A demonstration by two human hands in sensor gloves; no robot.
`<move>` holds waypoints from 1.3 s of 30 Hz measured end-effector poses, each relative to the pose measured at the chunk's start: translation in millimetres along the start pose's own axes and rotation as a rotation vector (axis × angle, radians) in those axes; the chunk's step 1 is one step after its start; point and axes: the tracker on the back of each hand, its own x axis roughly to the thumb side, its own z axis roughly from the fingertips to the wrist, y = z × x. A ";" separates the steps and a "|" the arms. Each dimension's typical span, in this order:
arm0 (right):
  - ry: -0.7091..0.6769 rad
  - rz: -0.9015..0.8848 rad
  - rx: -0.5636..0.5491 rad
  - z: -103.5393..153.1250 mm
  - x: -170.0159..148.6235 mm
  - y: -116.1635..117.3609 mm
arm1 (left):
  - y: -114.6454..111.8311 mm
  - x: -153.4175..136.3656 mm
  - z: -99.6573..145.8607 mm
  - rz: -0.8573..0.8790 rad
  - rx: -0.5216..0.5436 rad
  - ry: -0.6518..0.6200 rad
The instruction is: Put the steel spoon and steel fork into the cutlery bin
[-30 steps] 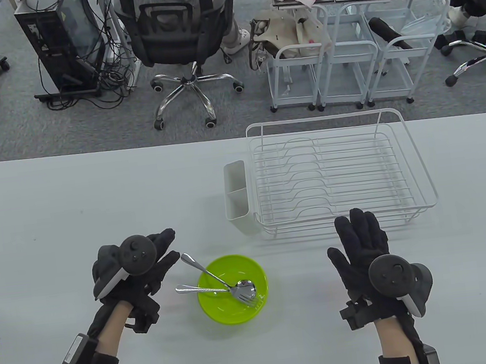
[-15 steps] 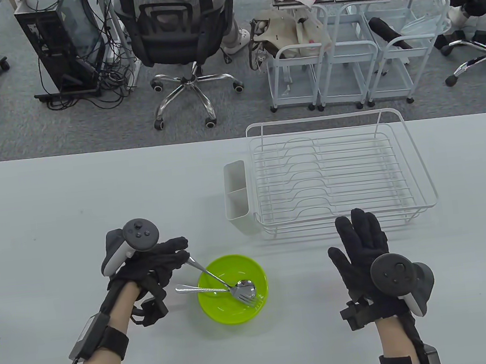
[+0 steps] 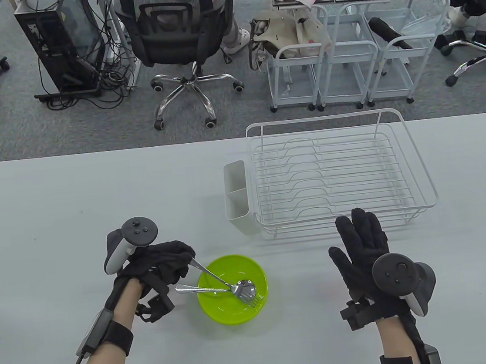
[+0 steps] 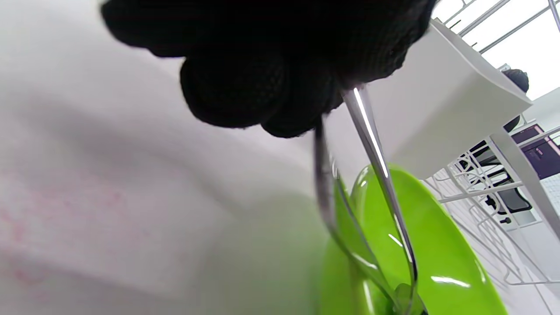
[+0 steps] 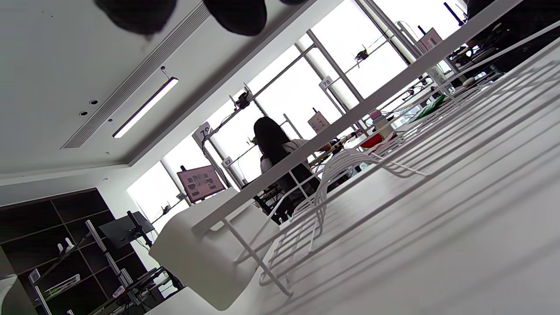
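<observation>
A steel fork [image 3: 212,275] and a steel spoon [image 3: 189,289] lie crossed in a green bowl [image 3: 223,313], with their handles sticking out to the left. My left hand [image 3: 188,258] pinches the end of the upper, slanted handle, which seems to be the fork's. The left wrist view shows my fingers [image 4: 271,96] closed on that bright handle [image 4: 372,140], with the other handle [image 4: 321,183] just beside it. The white cutlery bin [image 3: 238,200] hangs on the left end of the dish rack [image 3: 338,171], beyond the bowl. My right hand [image 3: 359,239] is open and empty, in front of the rack.
The white wire dish rack has nothing in it; the right wrist view shows it [image 5: 350,166] and the bin [image 5: 197,253] close by. The bin has two compartments. The grey table [image 3: 52,203] ends at its far edge, with office chairs and carts behind.
My left hand has moved right to the slanted handle and its fingers have closed on the end. The fork head has shifted slightly in the bowl. My right hand has stayed still.
</observation>
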 end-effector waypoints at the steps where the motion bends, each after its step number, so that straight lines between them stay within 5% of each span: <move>1: 0.001 -0.002 -0.001 0.0 -0.2 -0.2 | 0.4 -0.4 0.4 0.043 -0.005 -0.014; 11: 0.007 -0.013 0.002 0.0 -1.0 0.2 | 29.3 19.0 29.9 0.257 0.183 -0.225; 22: 0.013 -0.032 -0.003 0.1 -1.9 -1.0 | 80.3 69.3 64.7 0.283 0.695 -0.378; 30: 0.006 -0.054 -0.017 0.4 -1.0 -4.7 | 66.9 95.7 40.3 0.088 0.826 -0.244; 39: 0.000 -0.069 -0.021 0.4 -1.1 -5.3 | 34.9 119.2 -0.3 -0.216 0.791 -0.258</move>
